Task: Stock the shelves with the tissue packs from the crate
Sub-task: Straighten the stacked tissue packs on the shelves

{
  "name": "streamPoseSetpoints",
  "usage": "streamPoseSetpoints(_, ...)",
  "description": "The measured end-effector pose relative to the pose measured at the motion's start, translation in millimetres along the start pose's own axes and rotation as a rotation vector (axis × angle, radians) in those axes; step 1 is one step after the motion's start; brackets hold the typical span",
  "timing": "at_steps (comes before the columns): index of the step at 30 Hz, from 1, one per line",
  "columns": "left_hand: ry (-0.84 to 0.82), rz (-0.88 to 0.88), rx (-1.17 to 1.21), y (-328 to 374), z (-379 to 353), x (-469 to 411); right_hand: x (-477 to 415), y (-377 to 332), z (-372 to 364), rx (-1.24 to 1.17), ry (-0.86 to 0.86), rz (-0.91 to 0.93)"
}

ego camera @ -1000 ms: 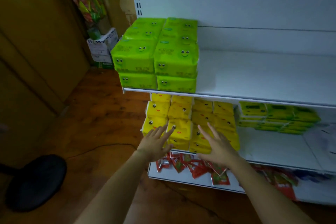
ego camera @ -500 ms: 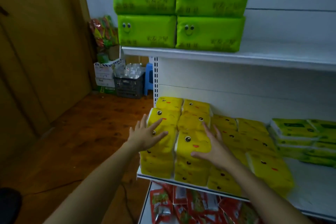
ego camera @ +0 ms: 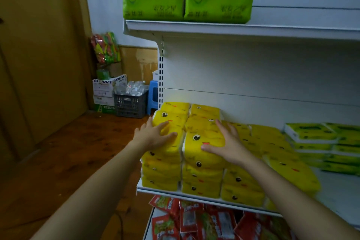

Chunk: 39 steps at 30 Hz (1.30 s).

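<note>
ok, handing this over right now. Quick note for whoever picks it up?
Left hand: open, fingers flat on top of the front-left stack of yellow tissue packs.
Right hand: open, flat on the stack beside it.
Things: yellow packs are stacked at the left end of the middle shelf; green packs are on the upper shelf.
Done: those stacks are shelved; the hands look to be squaring them up.
Left: neither hand holds a pack. A dark crate stands on the floor; its contents cannot be told. The upper shelf is bare to the right.
</note>
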<state>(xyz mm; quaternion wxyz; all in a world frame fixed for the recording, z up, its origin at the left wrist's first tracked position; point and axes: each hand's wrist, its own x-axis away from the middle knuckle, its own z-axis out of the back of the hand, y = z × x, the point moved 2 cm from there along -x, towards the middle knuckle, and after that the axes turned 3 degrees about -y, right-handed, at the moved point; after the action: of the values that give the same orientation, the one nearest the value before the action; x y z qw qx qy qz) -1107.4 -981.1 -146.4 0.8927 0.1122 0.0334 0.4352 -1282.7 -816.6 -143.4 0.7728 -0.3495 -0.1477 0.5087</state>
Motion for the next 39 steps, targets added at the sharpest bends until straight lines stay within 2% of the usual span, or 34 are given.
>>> streamPoseSetpoints(7, -0.074, 0.101, 0.039, -3, 14, -7, -18, -10, 15, -0.041, -0.054, -0.027)
streamPoseSetpoints(12, -0.131, 0.069, 0.187, 5, -4, -14, -20, 3, -1, 0.018, -0.168, -0.074)
streamPoseSetpoints(24, -0.11, 0.124, 0.098, 13, -11, -16, -28, 19, -17, -0.005, -0.162, -0.067)
streamPoseSetpoints(27, 0.038, 0.112, -0.003, 14, 7, -23, -36, 16, -3, -0.101, -0.139, -0.079)
streamPoseSetpoints(29, 0.154, 0.097, 0.007, 13, 16, -32, -49, 17, 10, -0.163, -0.08, -0.107)
streamPoseSetpoints(30, 0.16, 0.086, 0.03, 13, 18, -38, -56, 19, 15, -0.174, -0.053, -0.118)
streamPoseSetpoints(35, 0.037, 0.084, 0.105, 12, 20, -75, -85, 29, 11, -0.153, 0.007, -0.164)
streamPoseSetpoints(39, -0.082, 0.087, 0.16, 12, 14, -99, -106, 29, 4, -0.228, -0.02, -0.177)
